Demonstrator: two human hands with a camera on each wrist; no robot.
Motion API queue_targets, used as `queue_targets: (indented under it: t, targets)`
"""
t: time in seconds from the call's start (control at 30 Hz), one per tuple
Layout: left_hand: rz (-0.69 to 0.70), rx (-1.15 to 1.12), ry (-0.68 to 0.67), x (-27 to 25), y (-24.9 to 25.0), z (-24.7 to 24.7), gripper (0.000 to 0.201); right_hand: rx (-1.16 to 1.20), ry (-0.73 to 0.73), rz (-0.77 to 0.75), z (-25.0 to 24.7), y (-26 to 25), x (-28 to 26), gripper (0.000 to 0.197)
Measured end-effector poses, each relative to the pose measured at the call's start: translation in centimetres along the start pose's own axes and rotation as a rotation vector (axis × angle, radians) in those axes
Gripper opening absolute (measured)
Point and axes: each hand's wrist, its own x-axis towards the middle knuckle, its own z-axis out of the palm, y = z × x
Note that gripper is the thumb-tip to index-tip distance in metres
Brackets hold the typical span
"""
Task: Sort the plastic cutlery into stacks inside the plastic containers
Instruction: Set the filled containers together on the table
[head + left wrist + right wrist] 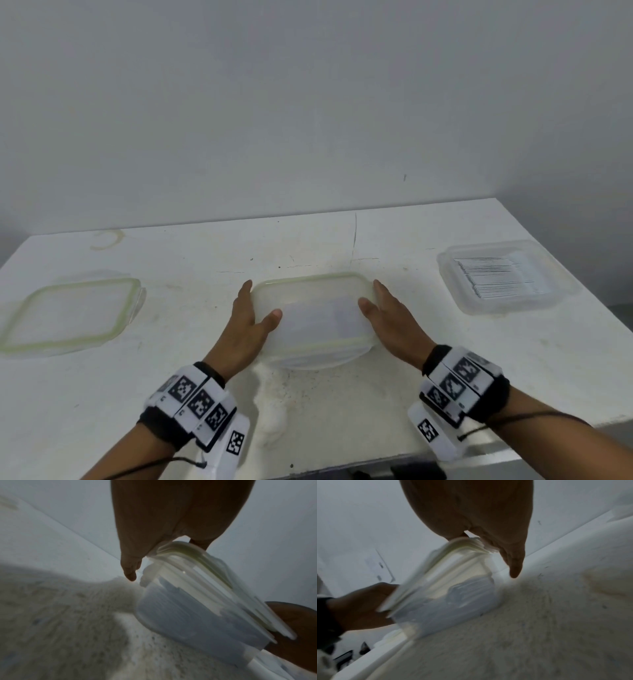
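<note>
Container [315,318] with its green-rimmed lid on, held between both hands at the middle of the counter [205,377].

Left hand [245,325] lies against the container's left side with straight fingers along the wall and the thumb on top of the lid; right hand [394,320] mirrors it on the right side, thumb on the lid as well. Pale cutlery shows dimly through the clear walls in the wrist views. A loose green-rimmed lid [72,315] lies flat on the counter well to the left. A second closed container [507,277] holding a neat stack of white cutlery [501,277] sits well to the right, near the counter's edge.
</note>
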Motion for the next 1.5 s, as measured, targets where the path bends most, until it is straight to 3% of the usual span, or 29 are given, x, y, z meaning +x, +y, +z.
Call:
queue_targets:
  t: [0.3, 0.43, 0.57, 0.7, 0.83, 0.97, 1.1, 1.17, 1.27, 1.43, 1.5]
  targets:
    - [-0.036, -0.366, 0.068, -0.4, -0.7, 1.1, 0.072, 0.159, 0.065, 0.013, 0.8, 1.5, -0.6, 0.055]
    - [0.001, -0.378, 0.078, -0.5, -0.9, 1.2, 0.075, 0.239, 0.058, 0.019, 0.8, 2.3, -0.5, 0.075]
    - [0.057, -0.315, 0.046, -0.6, -0.9, 1.1, 0.069, 0.251, 0.027, -0.002, 0.8, 3.7, -0.3, 0.077]
    - [0.144, -0.116, 0.019, -0.3, -1.2, 0.8, 0.072, 0.348, 0.075, -0.004, -0.5, 1.5, -0.9, 0.03]
    - [0.145, -0.031, 0.01, -0.4, -1.1, 0.7, 0.1, 0.552, 0.014, 0.158, -1.8, 1.5, -0.3, 0.03]
    - [0.147, -0.032, 0.015, -0.2, -1.2, 0.8, 0.106, 0.658, -0.087, 0.248, -2.4, 1.5, 0.0, 0.023]
    - [0.143, -0.027, 0.018, 0.0, -1.2, 0.8, 0.107, 0.553, -0.056, 0.217, -3.0, 1.8, 0.4, 0.011]
    - [0.141, -0.032, 0.021, -0.1, -1.0, 0.9, 0.107, 0.38, -0.014, 0.157, -2.7, 2.3, 0.3, 0.005]
    - [0.142, -0.018, 0.028, -0.3, -0.8, 1.0, 0.107, 0.165, -0.008, 0.048, -1.2, 3.4, -0.5, 0.026]
    - [0.133, -0.015, 0.018, -0.3, -0.8, 0.9, 0.1, 0.22, 0.054, 0.023, -1.0, 4.0, -0.5, 0.01]
    - [0.13, -0.007, 0.008, -0.2, -0.8, 0.8, 0.104, 0.233, 0.181, 0.023, -1.4, 3.7, -0.3, 0.018]
